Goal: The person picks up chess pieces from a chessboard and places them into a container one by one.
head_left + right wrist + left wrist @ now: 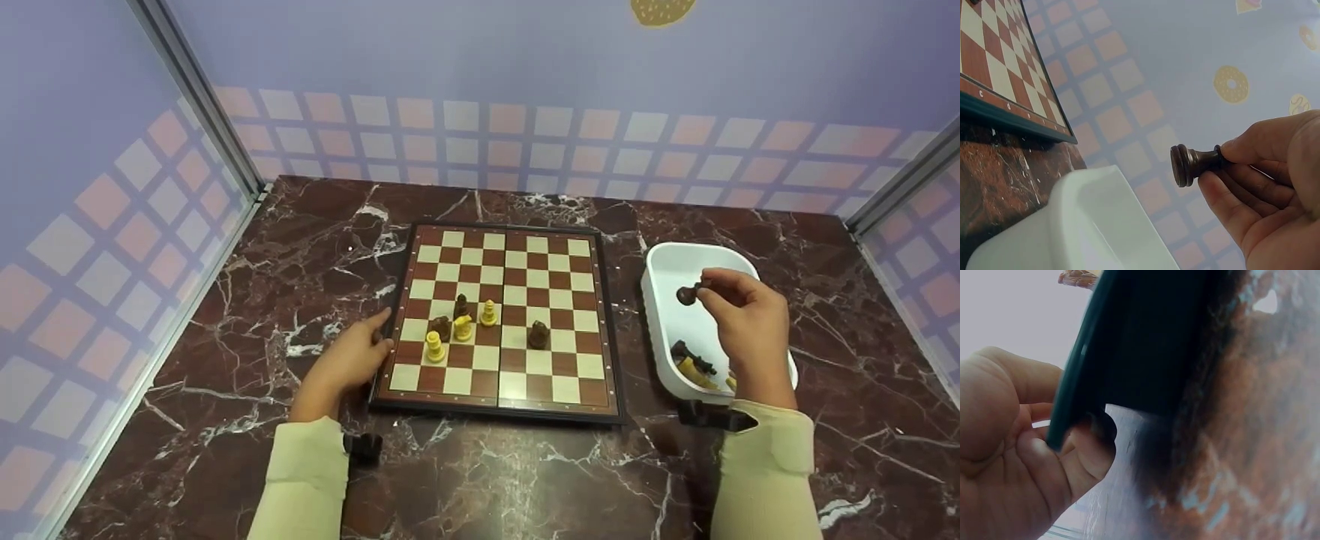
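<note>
A checkered chessboard with a black rim lies on the marble surface. My left hand holds its left edge; in the left wrist view the thumb and curled fingers lie on both sides of the rim. My right hand is above a white plastic tub, pinching a dark chess piece between thumb and fingertips. The piece is tipped sideways, its round base pointing away from the hand and its top hidden. On the board's left half stand several pieces, among them a yellow rook and a yellow knight.
A dark piece stands alone on the board's right half. Dark and yellow chess pieces lie at the near end of the tub. Tiled-pattern panels wall the back and sides of the marble tabletop.
</note>
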Available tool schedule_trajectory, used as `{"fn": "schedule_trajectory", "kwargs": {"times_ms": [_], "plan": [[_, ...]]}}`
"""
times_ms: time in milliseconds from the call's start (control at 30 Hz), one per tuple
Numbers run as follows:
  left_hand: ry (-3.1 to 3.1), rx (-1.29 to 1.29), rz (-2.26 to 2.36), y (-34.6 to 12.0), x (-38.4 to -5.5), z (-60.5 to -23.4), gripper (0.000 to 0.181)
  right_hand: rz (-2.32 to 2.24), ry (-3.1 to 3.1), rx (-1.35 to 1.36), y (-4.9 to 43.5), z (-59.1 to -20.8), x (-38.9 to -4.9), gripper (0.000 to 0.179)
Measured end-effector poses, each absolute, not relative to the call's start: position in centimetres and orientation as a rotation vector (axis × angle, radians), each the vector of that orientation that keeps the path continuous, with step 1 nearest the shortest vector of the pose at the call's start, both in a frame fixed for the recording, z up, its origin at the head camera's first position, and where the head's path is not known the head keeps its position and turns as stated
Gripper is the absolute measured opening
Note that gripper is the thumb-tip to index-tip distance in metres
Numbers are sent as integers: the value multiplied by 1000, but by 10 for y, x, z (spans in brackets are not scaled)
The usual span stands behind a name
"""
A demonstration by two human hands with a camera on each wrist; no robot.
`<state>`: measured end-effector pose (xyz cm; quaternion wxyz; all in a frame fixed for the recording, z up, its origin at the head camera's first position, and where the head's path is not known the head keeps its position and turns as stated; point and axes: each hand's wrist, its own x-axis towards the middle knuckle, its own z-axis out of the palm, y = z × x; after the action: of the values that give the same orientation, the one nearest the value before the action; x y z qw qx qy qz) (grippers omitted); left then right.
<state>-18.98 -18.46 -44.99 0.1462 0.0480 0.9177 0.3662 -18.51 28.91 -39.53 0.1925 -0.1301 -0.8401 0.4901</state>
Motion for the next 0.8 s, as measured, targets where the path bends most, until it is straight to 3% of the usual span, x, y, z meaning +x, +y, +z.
{"fn": "schedule_trajectory", "kwargs": {"times_ms": [800], "plan": [[2629, 137, 1057, -185, -190, -449, 56, 1231, -2490, -361, 292, -396, -181, 24]]}}
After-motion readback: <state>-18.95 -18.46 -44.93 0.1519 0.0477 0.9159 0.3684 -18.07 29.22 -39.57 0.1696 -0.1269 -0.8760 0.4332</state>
